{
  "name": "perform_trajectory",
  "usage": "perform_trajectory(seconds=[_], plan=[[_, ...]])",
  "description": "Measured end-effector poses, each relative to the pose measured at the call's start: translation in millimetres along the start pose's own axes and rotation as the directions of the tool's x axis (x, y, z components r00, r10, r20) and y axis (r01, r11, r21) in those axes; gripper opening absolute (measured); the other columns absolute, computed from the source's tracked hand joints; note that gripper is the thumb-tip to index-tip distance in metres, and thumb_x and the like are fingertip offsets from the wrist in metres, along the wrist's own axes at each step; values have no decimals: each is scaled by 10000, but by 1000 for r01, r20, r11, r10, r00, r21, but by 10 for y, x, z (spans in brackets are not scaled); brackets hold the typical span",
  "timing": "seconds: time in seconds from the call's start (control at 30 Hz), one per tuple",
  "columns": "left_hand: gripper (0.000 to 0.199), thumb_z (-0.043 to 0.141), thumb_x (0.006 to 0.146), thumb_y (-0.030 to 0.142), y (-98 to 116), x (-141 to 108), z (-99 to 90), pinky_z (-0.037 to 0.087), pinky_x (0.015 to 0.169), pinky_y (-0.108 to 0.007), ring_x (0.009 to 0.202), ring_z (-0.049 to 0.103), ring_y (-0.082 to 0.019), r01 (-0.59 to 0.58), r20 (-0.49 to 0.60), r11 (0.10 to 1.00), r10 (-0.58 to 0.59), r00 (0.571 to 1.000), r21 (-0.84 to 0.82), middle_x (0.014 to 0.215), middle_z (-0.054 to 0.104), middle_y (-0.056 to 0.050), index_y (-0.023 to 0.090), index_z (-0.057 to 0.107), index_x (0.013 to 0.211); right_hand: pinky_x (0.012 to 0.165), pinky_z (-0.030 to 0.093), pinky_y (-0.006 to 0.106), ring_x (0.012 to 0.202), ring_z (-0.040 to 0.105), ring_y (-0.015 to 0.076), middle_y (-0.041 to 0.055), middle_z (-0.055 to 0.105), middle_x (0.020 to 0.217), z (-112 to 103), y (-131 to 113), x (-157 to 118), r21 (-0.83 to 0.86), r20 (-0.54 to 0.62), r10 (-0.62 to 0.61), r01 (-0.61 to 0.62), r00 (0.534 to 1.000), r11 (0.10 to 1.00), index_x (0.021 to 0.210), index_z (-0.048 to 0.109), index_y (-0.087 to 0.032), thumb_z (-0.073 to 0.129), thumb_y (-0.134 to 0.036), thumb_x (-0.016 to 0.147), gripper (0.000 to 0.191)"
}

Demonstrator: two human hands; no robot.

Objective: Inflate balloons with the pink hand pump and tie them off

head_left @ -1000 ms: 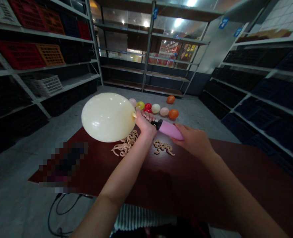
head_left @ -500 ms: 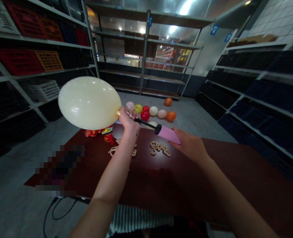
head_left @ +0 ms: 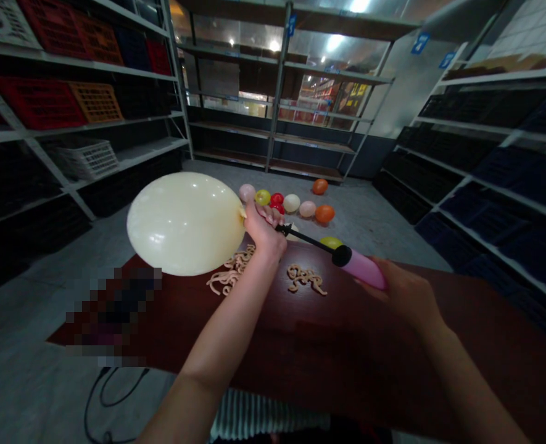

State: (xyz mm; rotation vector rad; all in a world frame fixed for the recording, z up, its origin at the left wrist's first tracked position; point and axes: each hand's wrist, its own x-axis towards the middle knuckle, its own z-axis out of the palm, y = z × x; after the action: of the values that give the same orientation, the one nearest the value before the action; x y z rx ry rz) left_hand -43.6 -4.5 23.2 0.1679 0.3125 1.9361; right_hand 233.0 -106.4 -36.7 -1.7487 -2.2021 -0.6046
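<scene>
A large pale yellow balloon (head_left: 184, 222), blown up, sticks out to the left of my left hand (head_left: 266, 225). That hand is closed round the balloon's neck, where it meets the nozzle end of a hand pump. My right hand (head_left: 402, 290) grips the pink barrel of the balloon pump (head_left: 363, 269), and the pump's black rod shows between my two hands. Below on the dark red-brown table (head_left: 328, 345) lie two heaps of curly beige pieces, one heap (head_left: 306, 279) between my arms and another (head_left: 229, 274) partly behind my left forearm.
Several small balloons lie on the floor past the table, among them an orange balloon (head_left: 324, 214) and a white balloon (head_left: 292, 203). Metal shelves (head_left: 273, 132) stand at the back, with crate-filled racks left and right. Cables (head_left: 99, 394) hang at the table's lower left.
My right hand has drawn the pump barrel away to the right, so more of the black rod shows. My left hand and the balloon have shifted right and down in view.
</scene>
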Motion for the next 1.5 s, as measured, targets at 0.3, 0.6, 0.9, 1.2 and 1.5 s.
perform_trajectory(seconds=[0.3, 0.6, 0.9, 1.2, 1.5], plan=[[549, 557, 1013, 383, -31, -76, 30, 214, 386, -224, 330, 239, -59, -37, -32, 999, 38, 999, 21, 419, 242, 83, 205, 282, 572, 739, 519, 349, 920, 726, 291, 140, 741, 1177, -191, -805, 635, 11, 73, -71, 71, 995, 997, 1323, 612, -188, 527, -513, 969, 488], [507, 512, 1027, 294, 140, 165, -75, 226, 391, -231, 331, 243, -68, -65, -51, 998, 67, 996, 25, 435, 259, 81, 208, 301, 574, 741, 488, 323, 925, 707, 273, 120, 741, 1153, -88, -1084, 734, 36, -17, -104, 104, 994, 994, 1340, 578, -195, 536, -547, 975, 509], [529, 516, 1031, 322, 38, 110, -54, 223, 373, -209, 311, 252, -59, -8, -54, 999, 10, 998, 40, 402, 265, 82, 197, 310, 560, 801, 567, 375, 963, 737, 282, 132, 749, 1146, 126, -486, 294, 73, -3, -93, 93, 996, 993, 1332, 590, -182, 498, -486, 992, 465], [506, 526, 1002, 290, -109, 172, -124, 220, 355, -209, 296, 249, -70, 48, -108, 999, -47, 993, 6, 385, 272, 80, 202, 316, 549, 834, 641, 504, 970, 763, 353, 69, 765, 1163, 284, 40, -206, 121, -71, 8, 1, 997, 993, 1446, 522, -438, 551, -494, 925, 525], [553, 604, 965, 411, -96, 238, -182, 242, 363, -211, 312, 254, -68, -10, -128, 1000, 12, 992, 20, 392, 275, 80, 203, 310, 546, 774, 644, 473, 921, 771, 355, 39, 771, 1141, 342, -225, 164, 156, -49, -30, 38, 998, 987, 1411, 563, -424, 551, -421, 895, 515]])
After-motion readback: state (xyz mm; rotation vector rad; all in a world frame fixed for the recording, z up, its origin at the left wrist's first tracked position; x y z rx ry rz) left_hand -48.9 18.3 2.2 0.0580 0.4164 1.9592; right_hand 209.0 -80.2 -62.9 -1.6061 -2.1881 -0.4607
